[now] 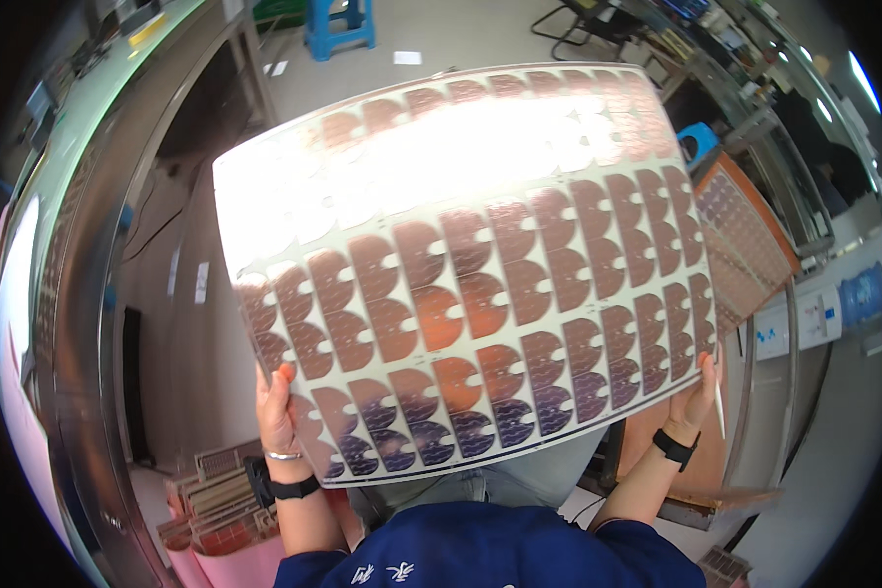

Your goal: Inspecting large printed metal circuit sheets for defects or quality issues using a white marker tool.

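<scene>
A large, thin, glossy panel [559, 323] with rows of copper-coloured rounded patterns on a pale ground spans the middle of the view. It is tilted and slightly bowed, and bright glare hides part of its far half. My left hand [276, 416] grips its near left edge, thumb on top and the other fingers hidden below. At the near right corner my right hand [694, 397] is closed on the edge too. Beside the right hand a thin white pointed stick [721, 404] sticks out; I cannot tell whether that hand holds it.
On the left runs a long metal-framed bench [108, 108]. At the back stands a blue stool [339, 27]. A similar patterned panel [745, 230] leans on an orange board at right, near a blue water bottle [864, 294]. Stacked racks [225, 500] sit by my left arm.
</scene>
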`<state>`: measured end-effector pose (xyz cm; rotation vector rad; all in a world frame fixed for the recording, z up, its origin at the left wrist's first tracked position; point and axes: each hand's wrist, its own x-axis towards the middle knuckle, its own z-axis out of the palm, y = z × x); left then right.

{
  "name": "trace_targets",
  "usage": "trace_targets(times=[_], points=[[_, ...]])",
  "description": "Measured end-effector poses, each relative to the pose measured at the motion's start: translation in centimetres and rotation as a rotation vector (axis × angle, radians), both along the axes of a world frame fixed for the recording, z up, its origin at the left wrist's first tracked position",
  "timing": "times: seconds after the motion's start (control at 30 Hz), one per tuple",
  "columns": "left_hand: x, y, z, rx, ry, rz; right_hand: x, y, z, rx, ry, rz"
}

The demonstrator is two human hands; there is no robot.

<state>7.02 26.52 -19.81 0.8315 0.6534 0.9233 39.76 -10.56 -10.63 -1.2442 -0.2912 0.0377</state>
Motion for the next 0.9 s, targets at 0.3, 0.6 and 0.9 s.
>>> trace_targets(times=[0.3,0.6,0.9], points=[[-0.8,1.1,-2.7,0.170,0.151,0.045,-1.1,1.1,2.9,-0.219,-0.123,0.027],[-0.8,0.8,-1.7,0.137,0.215,0.087,-1.2,1.3,5.5,-0.257,-0.123,0.147],[-1.1,0.9,-1.0,0.105,0.271,-0.066,-1.0,1.0,6.1,-0.320,-0.145,0.173]])
